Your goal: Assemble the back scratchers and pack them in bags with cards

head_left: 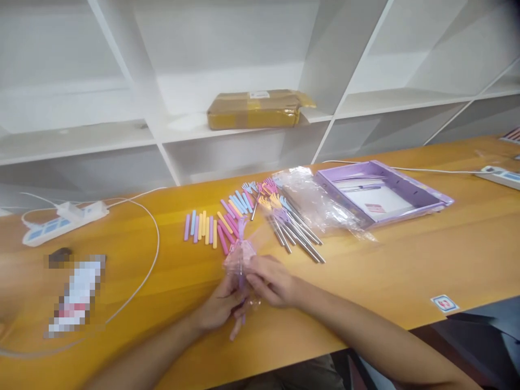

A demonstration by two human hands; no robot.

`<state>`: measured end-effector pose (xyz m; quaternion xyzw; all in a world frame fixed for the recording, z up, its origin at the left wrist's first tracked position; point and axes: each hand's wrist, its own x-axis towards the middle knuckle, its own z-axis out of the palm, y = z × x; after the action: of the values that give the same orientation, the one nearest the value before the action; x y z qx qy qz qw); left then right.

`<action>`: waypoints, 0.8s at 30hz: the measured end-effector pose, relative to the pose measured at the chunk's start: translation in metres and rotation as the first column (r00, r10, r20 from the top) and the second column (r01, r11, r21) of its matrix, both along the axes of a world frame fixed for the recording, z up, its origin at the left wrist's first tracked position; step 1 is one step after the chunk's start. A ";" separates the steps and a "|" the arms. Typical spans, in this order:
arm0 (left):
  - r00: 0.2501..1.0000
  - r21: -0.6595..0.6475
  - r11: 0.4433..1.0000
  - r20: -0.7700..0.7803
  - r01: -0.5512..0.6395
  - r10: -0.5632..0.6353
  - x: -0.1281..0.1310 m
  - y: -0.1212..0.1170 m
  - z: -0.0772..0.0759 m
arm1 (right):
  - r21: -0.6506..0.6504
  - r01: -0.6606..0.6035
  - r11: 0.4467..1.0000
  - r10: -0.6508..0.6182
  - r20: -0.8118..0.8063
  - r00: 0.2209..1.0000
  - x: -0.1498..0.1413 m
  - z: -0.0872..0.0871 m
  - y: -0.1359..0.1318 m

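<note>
So, you were fiddling with a clear bag (233,262) and purple stick (241,226) over the worktop (365,281), left hand (214,311) gripping low, right hand's (275,279) fingers pinching the side. The next move seemed to need soft, steady fingers.

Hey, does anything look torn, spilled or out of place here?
The cardboard box on the shelf looks roughly handled: its right end sticks out raggedly. Crumpled clear plastic wrap lies untidily between the back scratchers and the open purple box. I see no spill.
</note>
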<state>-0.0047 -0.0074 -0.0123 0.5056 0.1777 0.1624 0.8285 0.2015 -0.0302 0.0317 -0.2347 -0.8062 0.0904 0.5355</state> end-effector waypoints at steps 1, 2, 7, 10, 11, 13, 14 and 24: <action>0.999 -0.002 1.000 -0.017 0.028 -0.028 -0.001 -0.002 -0.004 | -0.048 -0.020 0.999 0.020 0.003 1.000 -0.004 -0.007 -0.002; 0.998 -0.004 0.999 -0.036 0.050 -0.050 -0.002 -0.003 -0.007 | -0.136 -0.034 0.990 0.034 0.003 0.999 -0.007 -0.012 -0.004; 0.999 0.024 1.000 0.036 0.010 -0.011 -0.007 -0.005 -0.005 | -0.434 -0.031 0.900 0.038 0.008 0.999 0.001 -0.017 -0.011; 0.991 0.120 0.985 0.048 -0.126 0.122 -0.007 -0.005 0.003 | -0.294 -0.052 0.954 0.089 0.112 0.990 0.014 -0.012 -0.009; 0.984 0.168 0.970 0.017 -0.176 0.175 -0.007 -0.006 0.004 | -0.259 -0.070 0.963 0.108 0.135 0.985 0.017 -0.010 -0.008; 0.962 0.266 0.933 -0.055 -0.242 0.266 -0.009 -0.010 0.001 | -0.328 -0.124 0.937 0.171 0.118 0.978 0.021 -0.009 -0.007; 0.952 0.309 0.915 -0.076 -0.259 0.295 -0.010 -0.012 -0.002 | -0.421 -0.162 0.892 0.210 0.071 0.975 0.022 -0.009 -0.007; 0.992 0.218 0.975 -0.125 0.049 -0.022 -0.015 -0.015 0.007 | -0.760 -0.205 0.617 -0.040 -0.290 0.956 0.011 -0.016 0.001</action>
<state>-0.0196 -0.0223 -0.0049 0.6064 0.1995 0.1351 0.7578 0.2123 -0.0290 0.0161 -0.3913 -0.6122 0.4892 0.4825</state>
